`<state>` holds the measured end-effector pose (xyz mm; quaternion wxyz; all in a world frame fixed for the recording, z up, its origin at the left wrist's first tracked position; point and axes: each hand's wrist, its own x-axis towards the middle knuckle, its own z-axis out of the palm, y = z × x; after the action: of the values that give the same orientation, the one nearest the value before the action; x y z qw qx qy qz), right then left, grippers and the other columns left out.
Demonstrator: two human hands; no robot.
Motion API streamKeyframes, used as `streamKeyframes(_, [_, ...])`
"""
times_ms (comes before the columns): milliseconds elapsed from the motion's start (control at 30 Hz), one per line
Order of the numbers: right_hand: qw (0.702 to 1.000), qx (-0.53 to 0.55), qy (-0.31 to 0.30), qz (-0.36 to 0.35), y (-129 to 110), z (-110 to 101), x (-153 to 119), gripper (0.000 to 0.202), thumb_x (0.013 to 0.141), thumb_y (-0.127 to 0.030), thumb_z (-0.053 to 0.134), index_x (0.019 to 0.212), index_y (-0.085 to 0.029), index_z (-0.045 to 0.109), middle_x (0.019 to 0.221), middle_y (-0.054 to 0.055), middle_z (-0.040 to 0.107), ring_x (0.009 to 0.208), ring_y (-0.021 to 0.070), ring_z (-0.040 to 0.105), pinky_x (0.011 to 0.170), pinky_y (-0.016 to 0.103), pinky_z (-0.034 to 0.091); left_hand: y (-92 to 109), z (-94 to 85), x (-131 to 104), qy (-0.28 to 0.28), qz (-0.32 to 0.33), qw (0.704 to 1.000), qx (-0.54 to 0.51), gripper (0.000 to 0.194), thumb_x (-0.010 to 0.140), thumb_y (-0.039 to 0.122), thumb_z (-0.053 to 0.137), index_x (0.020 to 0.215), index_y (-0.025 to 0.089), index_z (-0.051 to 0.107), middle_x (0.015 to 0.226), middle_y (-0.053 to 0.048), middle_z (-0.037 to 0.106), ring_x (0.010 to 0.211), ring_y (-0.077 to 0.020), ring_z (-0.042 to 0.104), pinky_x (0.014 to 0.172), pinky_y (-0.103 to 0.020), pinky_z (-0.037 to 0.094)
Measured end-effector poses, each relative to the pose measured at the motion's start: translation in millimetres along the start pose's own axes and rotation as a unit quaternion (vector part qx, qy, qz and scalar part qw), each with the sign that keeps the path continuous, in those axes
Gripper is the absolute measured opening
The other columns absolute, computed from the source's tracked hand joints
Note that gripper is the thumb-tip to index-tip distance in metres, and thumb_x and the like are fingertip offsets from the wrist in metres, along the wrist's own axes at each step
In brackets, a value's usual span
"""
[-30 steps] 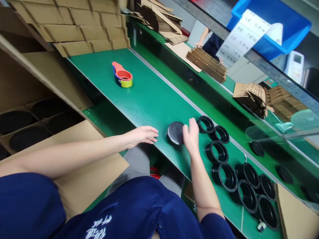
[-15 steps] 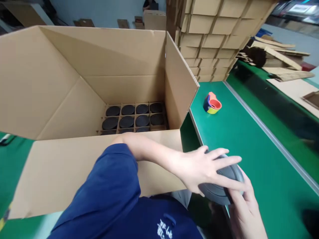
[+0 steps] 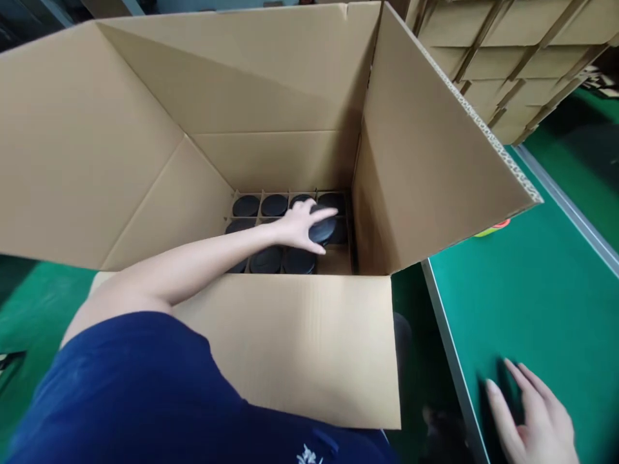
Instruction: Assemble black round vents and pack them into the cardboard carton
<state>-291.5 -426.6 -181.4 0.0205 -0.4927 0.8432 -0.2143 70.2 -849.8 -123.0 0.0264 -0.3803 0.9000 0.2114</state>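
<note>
Inside the open cardboard box (image 3: 285,348), my left hand (image 3: 300,225) grips a black round-lidded container (image 3: 323,229) by its top, fingers spread around the rim. It is above the divider grid, near the right side, beside a compartment (image 3: 333,261) where bare cardboard shows. Several similar containers (image 3: 246,206) stand in the other compartments, tops up; my forearm hides some. My right hand (image 3: 536,415) is low over the green table (image 3: 522,296), fingers apart, with nothing in it. Its lower part is cut off by the frame.
The box's right flap (image 3: 435,142) juts out over the table edge. Behind it, a coloured tape roll (image 3: 494,228) is mostly hidden. Stacked cardboard (image 3: 522,71) rises at the back right. A metal rail (image 3: 570,200) runs along the table.
My left hand has moved from the table side into the box with the dark container. My right hand has let go of it and is now over the table. The view has shifted.
</note>
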Motion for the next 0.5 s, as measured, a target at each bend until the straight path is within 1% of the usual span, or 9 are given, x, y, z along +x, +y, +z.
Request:
streamKeyframes(67, [0.997,-0.055,0.028,-0.056,3,11,-1,0.081,0.097,-0.071,0.036,0.139,-0.007,0.061,0.142,0.027,0.055,0.129,0.0507,0.053,0.101,0.068,0.046,-5,45.1,29,-0.098,0.033,0.994,0.019,0.115,0.057,0.064,0.088,0.157,0.037,0.039,0.165,-0.019,0.018,0.143,-0.0553,0.019,0.114,-0.069,0.021])
streamKeyframes(100, [0.994,-0.067,0.04,-0.073,2,14,-2,0.078,0.099,-0.068,0.035,0.139,-0.006,0.06,0.141,0.028,0.055,0.129,0.0497,0.053,0.103,0.068,0.044,-4,65.4,39,-0.132,0.049,0.99,0.024,0.115,0.055,0.064,0.089,0.156,0.039,0.04,0.166,-0.018,0.017,0.143,-0.0562,0.018,0.114,-0.069,0.02])
streamKeyframes(133, [0.993,-0.074,0.048,-0.083,1,16,-2,0.075,0.1,-0.065,0.036,0.14,-0.007,0.06,0.14,0.027,0.056,0.129,0.0483,0.054,0.104,0.067,0.044,-2,83.5,46,-0.158,0.06,0.985,0.027,0.116,0.053,0.063,0.091,0.156,0.04,0.041,0.167,-0.018,0.016,0.144,-0.0566,0.017,0.114,-0.069,0.019])
streamKeyframes(200, [0.991,-0.082,0.054,-0.091,-2,16,-1,0.069,0.101,-0.062,0.039,0.141,-0.009,0.059,0.139,0.025,0.058,0.128,0.046,0.055,0.104,0.064,0.044,0,112.5,54,-0.189,0.063,0.98,0.025,0.117,0.052,0.06,0.092,0.156,0.04,0.041,0.168,-0.018,0.015,0.146,-0.0569,0.015,0.115,-0.067,0.019])
streamKeyframes(233, [0.991,-0.083,0.054,-0.091,-4,16,-1,0.067,0.101,-0.062,0.04,0.141,-0.011,0.058,0.138,0.024,0.058,0.127,0.0451,0.056,0.103,0.063,0.045,0,123.7,56,-0.196,0.058,0.979,0.023,0.117,0.052,0.059,0.092,0.156,0.039,0.041,0.168,-0.019,0.015,0.146,-0.0569,0.015,0.115,-0.067,0.019])
streamKeyframes(300, [0.991,-0.086,0.052,-0.086,-5,14,-1,0.065,0.102,-0.06,0.042,0.143,-0.012,0.057,0.139,0.024,0.058,0.127,0.044,0.056,0.103,0.062,0.045,-1,140.9,59,-0.192,0.046,0.98,0.026,0.117,0.054,0.059,0.092,0.157,0.036,0.041,0.168,-0.021,0.015,0.147,-0.0568,0.015,0.115,-0.067,0.017])
streamKeyframes(333, [0.991,-0.088,0.051,-0.082,-6,13,-1,0.064,0.102,-0.059,0.042,0.143,-0.012,0.057,0.139,0.024,0.058,0.127,0.044,0.056,0.103,0.061,0.044,-2,147.6,59,-0.183,0.046,0.982,0.029,0.116,0.055,0.06,0.092,0.157,0.035,0.041,0.167,-0.021,0.016,0.147,-0.0566,0.014,0.115,-0.068,0.015])
streamKeyframes(400, [0.991,-0.096,0.047,-0.075,-7,12,-1,0.065,0.102,-0.058,0.041,0.144,-0.012,0.056,0.14,0.024,0.057,0.128,0.0445,0.055,0.103,0.062,0.044,-2,158.9,60,-0.168,0.065,0.983,0.035,0.114,0.058,0.061,0.091,0.157,0.034,0.041,0.166,-0.022,0.021,0.147,-0.0549,0.015,0.116,-0.068,0.011])
streamKeyframes(500, [0.991,-0.103,0.046,-0.069,-10,12,0,0.064,0.102,-0.057,0.041,0.144,-0.011,0.056,0.14,0.026,0.056,0.127,0.0448,0.055,0.103,0.062,0.043,2,172.9,60,-0.165,0.087,0.982,0.031,0.101,0.072,0.064,0.081,0.158,0.031,0.039,0.164,-0.024,0.024,0.147,-0.0512,0.021,0.117,-0.066,0.014])
